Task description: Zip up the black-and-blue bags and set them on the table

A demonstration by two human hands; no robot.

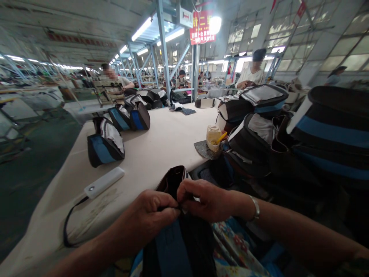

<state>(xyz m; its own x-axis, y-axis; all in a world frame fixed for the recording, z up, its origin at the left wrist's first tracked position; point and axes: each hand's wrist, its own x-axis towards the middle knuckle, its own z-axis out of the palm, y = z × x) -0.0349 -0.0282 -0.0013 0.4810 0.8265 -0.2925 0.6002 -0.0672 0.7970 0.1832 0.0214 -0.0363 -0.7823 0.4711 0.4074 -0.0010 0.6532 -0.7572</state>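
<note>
A black bag piece with a blue stripe (173,246) lies on my lap, its dark, brown-edged opening rising beyond my hands. My left hand (154,209) pinches the upper edge of this piece between thumb and fingers. Right beside it, my right hand (204,198) is closed at the same edge, its fingertips nearly meeting the left ones. A small pale bit shows by the right fingertips, too small to name. The exact spot between the fingertips is hidden.
On the pale table (161,142) lie a white device (105,181) with a black strap, blue-and-black bag pieces (105,148) at left, and a glue jar (213,136) with a yellow handle. Piled bag pieces (331,127) crowd the right side. Co-workers (252,73) sit beyond.
</note>
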